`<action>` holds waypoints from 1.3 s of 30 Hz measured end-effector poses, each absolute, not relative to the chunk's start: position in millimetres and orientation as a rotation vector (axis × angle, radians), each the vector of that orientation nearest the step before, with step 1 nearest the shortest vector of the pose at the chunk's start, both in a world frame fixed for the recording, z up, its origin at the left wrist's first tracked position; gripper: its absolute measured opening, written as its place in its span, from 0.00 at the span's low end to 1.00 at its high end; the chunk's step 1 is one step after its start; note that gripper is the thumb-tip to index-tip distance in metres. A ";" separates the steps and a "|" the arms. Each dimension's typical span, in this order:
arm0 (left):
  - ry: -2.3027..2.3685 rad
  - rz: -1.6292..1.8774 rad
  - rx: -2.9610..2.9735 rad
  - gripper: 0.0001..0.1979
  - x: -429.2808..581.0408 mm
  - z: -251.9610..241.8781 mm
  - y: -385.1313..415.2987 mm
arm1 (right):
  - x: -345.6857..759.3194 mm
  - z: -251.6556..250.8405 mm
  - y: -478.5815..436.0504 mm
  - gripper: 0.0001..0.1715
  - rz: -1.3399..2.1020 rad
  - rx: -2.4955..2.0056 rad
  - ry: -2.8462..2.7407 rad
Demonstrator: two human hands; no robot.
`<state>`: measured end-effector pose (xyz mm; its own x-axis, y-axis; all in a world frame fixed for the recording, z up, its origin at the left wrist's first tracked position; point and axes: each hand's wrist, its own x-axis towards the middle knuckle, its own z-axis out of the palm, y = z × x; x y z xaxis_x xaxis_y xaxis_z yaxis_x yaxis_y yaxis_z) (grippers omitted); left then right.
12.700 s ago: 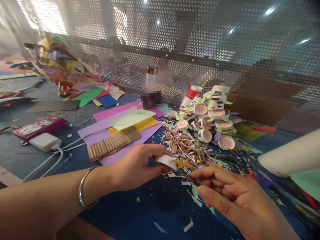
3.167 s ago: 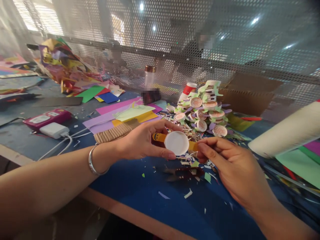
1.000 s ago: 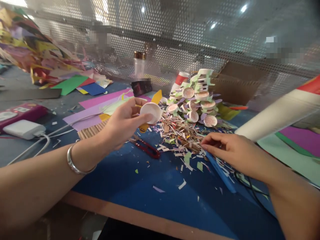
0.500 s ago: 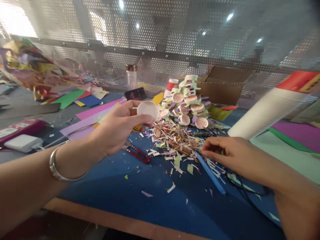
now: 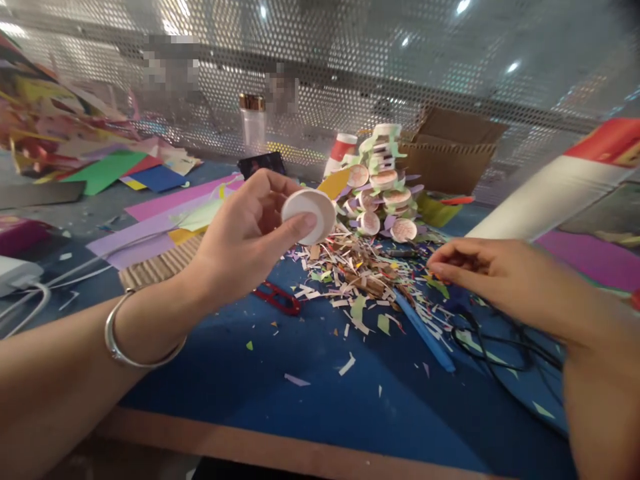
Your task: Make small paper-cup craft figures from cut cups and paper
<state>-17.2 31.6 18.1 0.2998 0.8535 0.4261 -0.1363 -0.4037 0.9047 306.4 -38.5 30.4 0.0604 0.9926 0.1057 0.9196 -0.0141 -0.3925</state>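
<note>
My left hand (image 5: 250,247) holds a small white paper cup (image 5: 324,217), thumb pressed inside it and fingers behind. The cup's open side faces me. My right hand (image 5: 480,267) hovers at the right edge of a heap of paper scraps (image 5: 360,280). Its fingers are curled together, and what they hold, if anything, is hidden. Behind the heap stands a tower of short paper cups (image 5: 385,180) joined with pale green and purple paper. A slim blue stick-like tool (image 5: 425,330) lies left of my right hand. Red-handled thread snips (image 5: 280,299) lie below the left hand.
A long white roll with a red end (image 5: 555,180) leans at the right. Black cable (image 5: 500,363) loops below my right hand. At the back are a cardboard box (image 5: 450,157), a clear bottle (image 5: 253,127) and a phone (image 5: 261,164). Coloured paper sheets (image 5: 165,200) spread left.
My left hand has moved slightly right and tipped the cup, thumb now further inside it. My right hand has shifted right and up, away from the blue tool. The view has shifted slightly.
</note>
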 end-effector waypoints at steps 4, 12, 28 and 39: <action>0.621 1.304 1.685 0.15 -17.4 20.2 33.8 | 267.8 24.2 -39.2 0.26 0.494 -1.896 -2.087; 0.606 1.254 1.721 0.14 -16.1 14.4 34.7 | 228.5 12.7 -35.5 0.13 0.638 -1.744 -2.261; 0.658 1.247 1.755 0.13 -17.4 16.1 37.1 | 247.3 24.4 -48.2 0.17 0.717 -1.865 -2.381; 0.639 1.328 1.744 0.12 -19.5 16.2 44.7 | 233.9 26.8 -46.9 0.17 0.486 -1.666 -2.244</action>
<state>-19.5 44.7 16.2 0.3113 0.7937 0.5227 -0.0867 -0.5240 0.8473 233.9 -46.9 26.8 -0.2796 0.9592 0.0408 0.8565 0.2684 -0.4409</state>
